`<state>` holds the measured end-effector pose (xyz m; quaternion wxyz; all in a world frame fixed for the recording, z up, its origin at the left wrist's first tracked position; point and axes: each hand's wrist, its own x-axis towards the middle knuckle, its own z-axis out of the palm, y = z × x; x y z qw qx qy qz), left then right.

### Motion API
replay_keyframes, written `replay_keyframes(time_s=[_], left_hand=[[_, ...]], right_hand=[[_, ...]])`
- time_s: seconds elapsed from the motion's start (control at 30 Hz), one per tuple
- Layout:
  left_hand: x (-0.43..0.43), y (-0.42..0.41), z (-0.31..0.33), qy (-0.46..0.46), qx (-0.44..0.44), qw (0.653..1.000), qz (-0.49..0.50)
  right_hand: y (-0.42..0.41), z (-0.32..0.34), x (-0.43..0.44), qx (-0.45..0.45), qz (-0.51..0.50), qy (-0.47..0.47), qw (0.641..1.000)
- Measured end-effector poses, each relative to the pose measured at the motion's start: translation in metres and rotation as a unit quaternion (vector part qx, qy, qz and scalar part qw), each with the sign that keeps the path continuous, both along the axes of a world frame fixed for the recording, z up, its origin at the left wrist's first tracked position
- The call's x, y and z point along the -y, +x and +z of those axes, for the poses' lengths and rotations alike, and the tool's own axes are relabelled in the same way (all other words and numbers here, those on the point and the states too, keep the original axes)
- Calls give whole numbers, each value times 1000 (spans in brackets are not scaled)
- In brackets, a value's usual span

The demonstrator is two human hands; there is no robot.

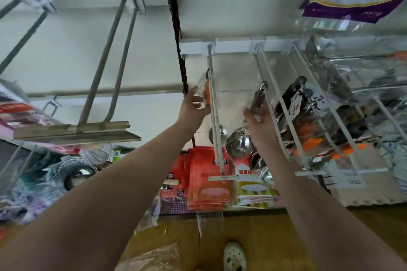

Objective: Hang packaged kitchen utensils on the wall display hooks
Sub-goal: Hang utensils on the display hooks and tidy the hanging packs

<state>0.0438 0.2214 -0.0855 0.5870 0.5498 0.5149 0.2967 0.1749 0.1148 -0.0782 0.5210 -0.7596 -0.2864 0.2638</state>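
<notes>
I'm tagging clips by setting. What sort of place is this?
Most likely a small household-goods shop. White wire display hooks jut from the wall, bagged steel ladles hang on them, and red packets are stacked below. The left hand grips an orange-handled bagged utensil, the right hand a steel utensil.

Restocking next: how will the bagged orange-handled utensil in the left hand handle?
The orange-handled utensil is probably stiff; its glossy bag looks floppy, perhaps slippery in the left hand. Its steel bowl hangs low, so it may swing.
</notes>
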Motion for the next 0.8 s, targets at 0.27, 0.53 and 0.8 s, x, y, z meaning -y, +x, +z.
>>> replay_keyframes(time_s=[0.27, 0.53, 0.8], left_hand=[[21, -2, 10, 34, -54, 997, -50], [51, -15, -3, 82, -76, 992, -65], [78, -32, 15, 100, -84, 988, -84]], right_hand=[[-2, -4, 9, -38, -1, 21, 999], [-22, 15, 41, -59, -10, 8, 998], [-33, 17, 76, -30, 8, -19, 999]])
